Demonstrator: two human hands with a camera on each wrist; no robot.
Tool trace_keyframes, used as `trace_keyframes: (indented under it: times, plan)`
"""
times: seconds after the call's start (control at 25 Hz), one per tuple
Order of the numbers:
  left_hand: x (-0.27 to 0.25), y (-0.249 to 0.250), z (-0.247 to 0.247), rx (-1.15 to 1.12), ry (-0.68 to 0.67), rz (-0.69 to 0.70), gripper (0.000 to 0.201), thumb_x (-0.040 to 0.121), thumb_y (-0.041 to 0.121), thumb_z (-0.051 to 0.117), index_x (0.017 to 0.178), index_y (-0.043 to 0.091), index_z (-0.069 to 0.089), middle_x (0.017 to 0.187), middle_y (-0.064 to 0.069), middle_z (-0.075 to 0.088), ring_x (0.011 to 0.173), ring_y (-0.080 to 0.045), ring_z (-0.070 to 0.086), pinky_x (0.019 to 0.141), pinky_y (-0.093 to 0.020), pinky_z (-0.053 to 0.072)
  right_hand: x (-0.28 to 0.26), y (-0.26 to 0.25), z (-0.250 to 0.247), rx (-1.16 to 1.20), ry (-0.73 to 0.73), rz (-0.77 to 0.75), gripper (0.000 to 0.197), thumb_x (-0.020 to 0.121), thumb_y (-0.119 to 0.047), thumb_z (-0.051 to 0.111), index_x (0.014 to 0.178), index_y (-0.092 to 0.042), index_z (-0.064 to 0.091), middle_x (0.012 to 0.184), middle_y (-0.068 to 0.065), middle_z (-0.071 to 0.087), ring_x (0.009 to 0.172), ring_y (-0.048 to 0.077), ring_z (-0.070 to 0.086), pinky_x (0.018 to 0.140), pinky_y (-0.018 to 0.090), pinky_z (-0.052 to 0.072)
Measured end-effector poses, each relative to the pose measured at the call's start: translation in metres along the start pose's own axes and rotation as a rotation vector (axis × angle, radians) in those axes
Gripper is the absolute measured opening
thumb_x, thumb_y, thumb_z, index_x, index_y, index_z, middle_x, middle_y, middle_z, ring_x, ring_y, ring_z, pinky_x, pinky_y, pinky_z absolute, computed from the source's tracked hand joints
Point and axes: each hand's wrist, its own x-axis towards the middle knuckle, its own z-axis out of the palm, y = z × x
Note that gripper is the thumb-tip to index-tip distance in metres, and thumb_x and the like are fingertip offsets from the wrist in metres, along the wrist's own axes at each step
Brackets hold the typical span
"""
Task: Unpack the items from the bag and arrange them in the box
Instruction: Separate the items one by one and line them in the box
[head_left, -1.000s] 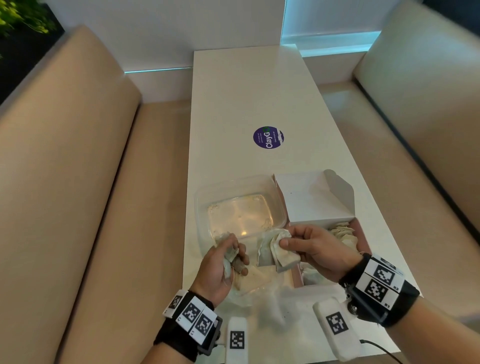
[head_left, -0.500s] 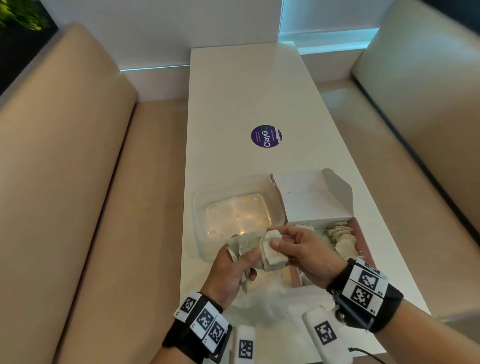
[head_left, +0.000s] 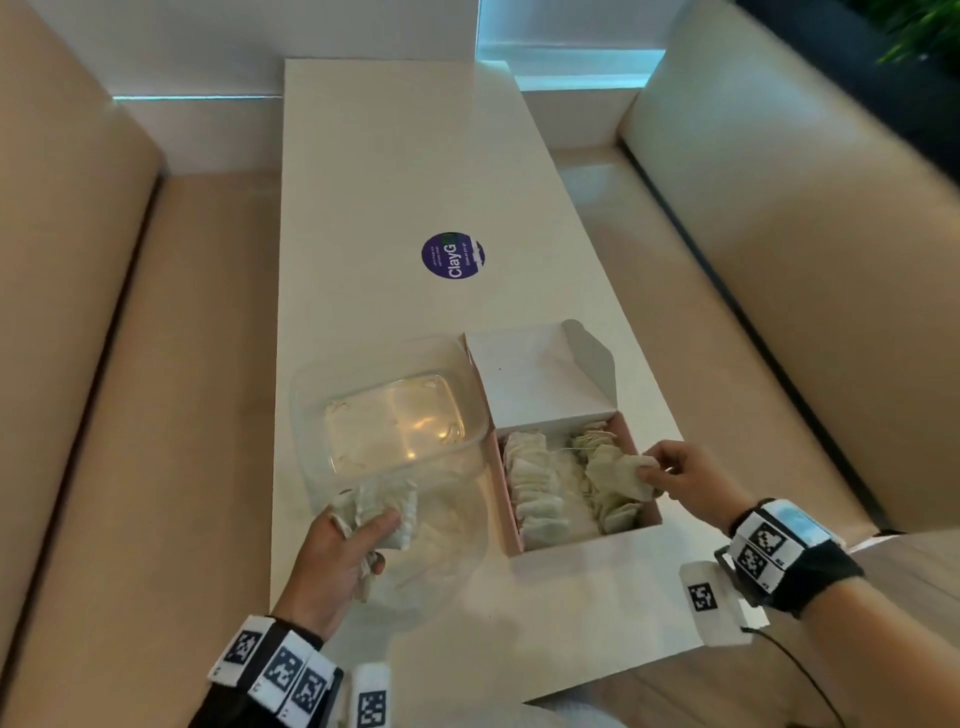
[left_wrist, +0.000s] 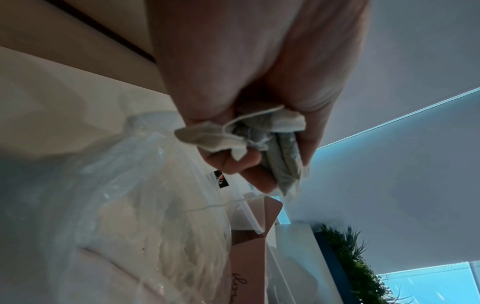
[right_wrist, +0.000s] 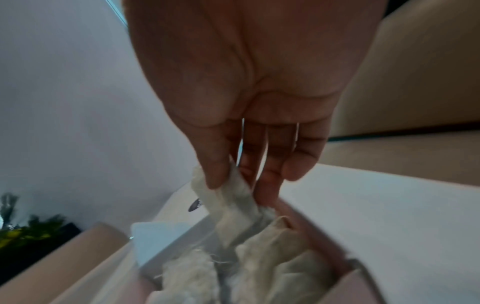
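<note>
A pink cardboard box (head_left: 645, 457) with its white lid flipped back stands on the white table (head_left: 395, 171), holding two rows of pale tea bags (head_left: 530, 483). My right hand (head_left: 670, 473) pinches a few tea bags (head_left: 618, 470) over the box's right row; in the right wrist view thumb and fingers (right_wrist: 215, 164) pinch them (right_wrist: 233, 197) above the box (right_wrist: 335, 242). My left hand (head_left: 348, 540) grips a bunch of tea bags (head_left: 384, 509) above a crumpled clear plastic bag (head_left: 441, 545). In the left wrist view the hand's fingers (left_wrist: 233, 164) curl round them (left_wrist: 283, 164) beside the bag (left_wrist: 145, 185).
A clear plastic tub (head_left: 389, 415) stands left of the box, touching it. A round purple sticker (head_left: 453, 255) lies farther back on the table. Beige bench seats (head_left: 156, 415) run along both sides. A plant (left_wrist: 355, 257) shows near a window.
My right hand left my left hand and carried a few tea bags rightward over the box. My left hand keeps its bunch above the plastic bag. The head view has shifted.
</note>
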Motion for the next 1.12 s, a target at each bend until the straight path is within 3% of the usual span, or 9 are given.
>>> trace_keyframes:
  times: [0.16,0.28,0.36,0.44,0.52,0.6,0.76,0.96,1.12]
  plan:
    - [-0.001,-0.005,0.002,0.009,-0.009,-0.002,0.028,0.078,0.012,0.074,0.105,0.011,0.067,0.085,-0.004,0.070,0.073,-0.017,0.056,0.049,-0.026,0.040,-0.002,0.013,0.002,-0.211,-0.161,-0.008,0.011,0.080,-0.017,0.069,0.073,-0.024,0.064,0.071,0.001,0.068,0.069,0.017,0.063,0.074,0.039,0.053]
    - [0.000,-0.006,0.005,0.036,-0.017,0.006,0.024,0.080,0.011,0.073,0.103,0.011,0.067,0.083,-0.005,0.068,0.072,-0.019,0.054,0.049,-0.026,0.040,-0.006,0.008,0.006,-0.357,-0.264,-0.054,0.025,0.084,-0.018,0.065,0.071,-0.036,0.053,0.073,-0.012,0.059,0.071,0.010,0.056,0.068,0.019,0.045]
    - [-0.002,-0.007,0.007,0.045,-0.019,0.005,0.028,0.073,0.019,0.073,0.100,0.014,0.068,0.080,-0.003,0.068,0.069,-0.018,0.054,0.048,-0.026,0.040,-0.010,-0.003,0.008,-0.390,-0.281,-0.087,0.029,0.090,-0.016,0.057,0.074,-0.036,0.044,0.074,-0.016,0.053,0.070,0.006,0.051,0.061,0.012,0.037]
    - [-0.004,-0.008,0.009,0.055,-0.018,0.001,0.028,0.071,0.022,0.070,0.099,0.016,0.068,0.078,-0.002,0.068,0.067,-0.016,0.054,0.048,-0.027,0.040,-0.008,-0.005,0.006,-0.314,-0.201,-0.108,0.024,0.093,-0.013,0.050,0.078,-0.030,0.044,0.074,-0.010,0.054,0.069,0.014,0.051,0.061,0.018,0.041]
    - [-0.005,-0.012,0.007,0.061,-0.015,-0.010,0.026,0.073,0.020,0.072,0.099,0.016,0.068,0.079,-0.001,0.069,0.068,-0.016,0.055,0.050,-0.027,0.041,-0.005,-0.005,0.002,-0.237,-0.125,-0.111,0.010,0.094,-0.017,0.048,0.084,-0.020,0.047,0.076,0.001,0.058,0.072,0.025,0.054,0.067,0.036,0.048]
    - [-0.006,-0.014,0.005,0.068,-0.011,-0.023,0.024,0.075,0.018,0.074,0.098,0.015,0.068,0.080,-0.003,0.069,0.071,-0.018,0.056,0.051,-0.029,0.041,-0.001,-0.005,0.001,-0.241,-0.132,-0.101,0.009,0.094,-0.017,0.047,0.086,-0.017,0.045,0.075,0.002,0.058,0.073,0.028,0.054,0.072,0.045,0.047]
    - [-0.007,-0.013,0.004,0.097,-0.010,-0.027,0.034,0.067,0.028,0.074,0.098,0.014,0.067,0.080,-0.004,0.069,0.070,-0.020,0.055,0.052,-0.030,0.041,-0.003,-0.018,0.009,-0.321,-0.279,-0.070,0.015,0.094,-0.006,0.041,0.091,-0.020,0.039,0.083,-0.003,0.053,0.073,0.012,0.049,0.066,0.018,0.041]
    - [-0.006,-0.015,0.006,0.135,-0.048,-0.023,0.055,0.057,0.042,0.076,0.100,0.010,0.066,0.079,-0.004,0.068,0.067,-0.017,0.056,0.052,-0.030,0.041,-0.001,-0.024,0.021,-0.569,-0.383,-0.031,0.008,0.095,-0.017,0.037,0.090,-0.019,0.032,0.089,0.009,0.054,0.076,0.026,0.049,0.072,0.033,0.043]
    - [-0.003,-0.023,0.006,0.162,-0.057,-0.037,0.048,0.061,0.038,0.076,0.099,0.010,0.065,0.078,-0.004,0.068,0.069,-0.022,0.053,0.053,-0.031,0.040,-0.003,-0.030,0.029,-0.696,-0.378,-0.117,0.003,0.097,-0.020,0.036,0.096,-0.017,0.035,0.091,0.005,0.054,0.076,0.025,0.050,0.065,0.023,0.038]
